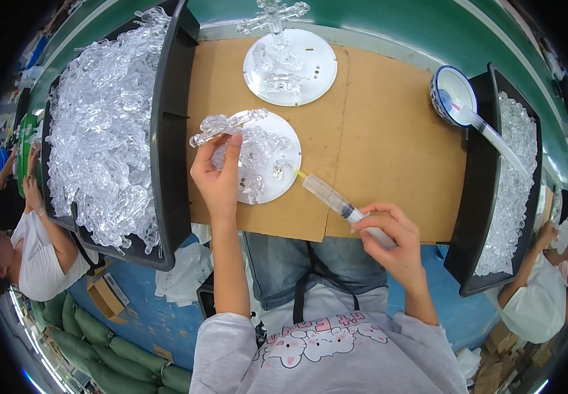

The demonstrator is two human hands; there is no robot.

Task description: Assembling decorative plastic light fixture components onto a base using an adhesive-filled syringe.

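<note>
My left hand (218, 169) pinches a clear plastic figure piece (228, 125) above the near white round base (287, 134). Other clear pieces (257, 148) stand on that base, partly hidden by the hand. My right hand (390, 238) is closed round a clear syringe (326, 194) with a dark plunger seal. Its yellow tip points at the right rim of the near base, close to a small clear piece (278, 169). Farther back, a second white round base (323, 62) carries a tall clear cross-shaped piece (274, 18) and smaller clear parts.
A black bin (172, 131) heaped with clear plastic parts (106, 125) is on the left. Another black bin (477, 217) holds smaller clear parts at right. A blue-and-white bowl (453, 95) with a second syringe (497, 141) leans there. Brown cardboard (389, 151) covers the table. Other people work at both sides.
</note>
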